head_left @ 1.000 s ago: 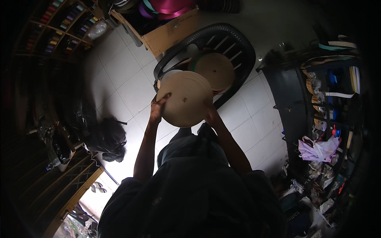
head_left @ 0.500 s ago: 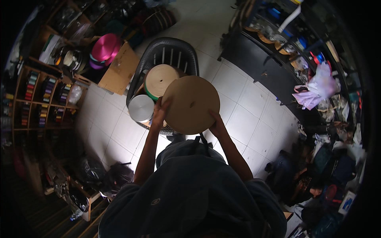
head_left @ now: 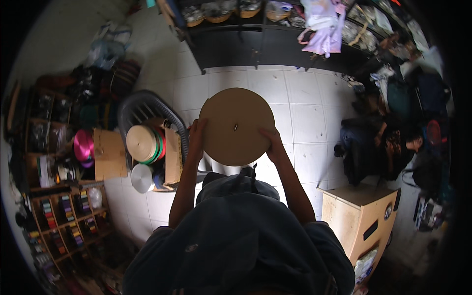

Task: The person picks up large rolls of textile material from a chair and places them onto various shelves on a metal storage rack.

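Note:
A large, flat roll of tan webbing (head_left: 236, 110) is held up in front of me, its round face showing a small hole in the middle. My left hand (head_left: 196, 135) grips its left edge, with the fingers partly hidden at the rim. On the opposite edge, my right hand (head_left: 271, 142) is closed, thumb over the face. To the left, a black plastic chair (head_left: 140, 101) carries more rolls: a cream roll (head_left: 142, 143) over green and red ones, and a pale grey roll (head_left: 142, 178). A cardboard piece (head_left: 172, 155) stands beside them.
Shelves with thread spools (head_left: 66, 221) line the left, near a pink roll (head_left: 83, 144) and a cardboard box (head_left: 109, 155). A black cabinet (head_left: 236, 46) with baskets spans the far side. At right are a wooden cabinet (head_left: 339, 219) and what looks like a person (head_left: 361, 147) in dark clothing.
My view has swung to the right, with the roll still between both hands. The chair and its rolls now appear farther left, and the wooden cabinet has come into view at right.

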`<state>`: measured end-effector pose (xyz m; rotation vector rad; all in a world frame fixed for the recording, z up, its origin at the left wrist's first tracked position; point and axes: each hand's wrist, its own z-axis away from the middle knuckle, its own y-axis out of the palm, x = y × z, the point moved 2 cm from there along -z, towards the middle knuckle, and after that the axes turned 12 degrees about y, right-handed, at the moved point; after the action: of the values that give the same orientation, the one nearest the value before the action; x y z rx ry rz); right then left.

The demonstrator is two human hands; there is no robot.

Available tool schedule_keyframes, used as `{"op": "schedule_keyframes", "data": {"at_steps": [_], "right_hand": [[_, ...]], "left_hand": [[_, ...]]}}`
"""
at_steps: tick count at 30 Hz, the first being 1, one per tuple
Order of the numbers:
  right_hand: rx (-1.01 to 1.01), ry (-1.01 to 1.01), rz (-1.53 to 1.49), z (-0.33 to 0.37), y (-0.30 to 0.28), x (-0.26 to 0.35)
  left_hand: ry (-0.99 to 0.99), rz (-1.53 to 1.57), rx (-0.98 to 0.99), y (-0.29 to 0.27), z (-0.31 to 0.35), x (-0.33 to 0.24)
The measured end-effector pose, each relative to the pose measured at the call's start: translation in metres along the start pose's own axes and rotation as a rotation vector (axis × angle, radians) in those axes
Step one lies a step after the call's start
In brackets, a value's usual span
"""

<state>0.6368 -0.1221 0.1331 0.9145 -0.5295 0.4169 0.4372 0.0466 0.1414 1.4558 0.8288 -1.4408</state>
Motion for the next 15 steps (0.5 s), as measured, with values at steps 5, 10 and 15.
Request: {"op": "schedule_keyframes", "data": {"at_steps": [5, 10, 15], "right_hand": [[-0.080, -0.088, -0.047, 0.018, -0.049, 0.037], [-0.144, -0.170, -0.126, 0.016, -0.076, 0.061], [-0.229, -0.171, -0.129, -0.007, -0.094, 0.095]], "left_hand": [[-0.063, -0.060, 0.169, 0.081, -0.020, -0.009], [-0.091, -0.076, 0.236, 0.129, -0.041, 0.010], [-0.098, -0.075, 0.328, 0.170, -0.082, 0.016]]}}
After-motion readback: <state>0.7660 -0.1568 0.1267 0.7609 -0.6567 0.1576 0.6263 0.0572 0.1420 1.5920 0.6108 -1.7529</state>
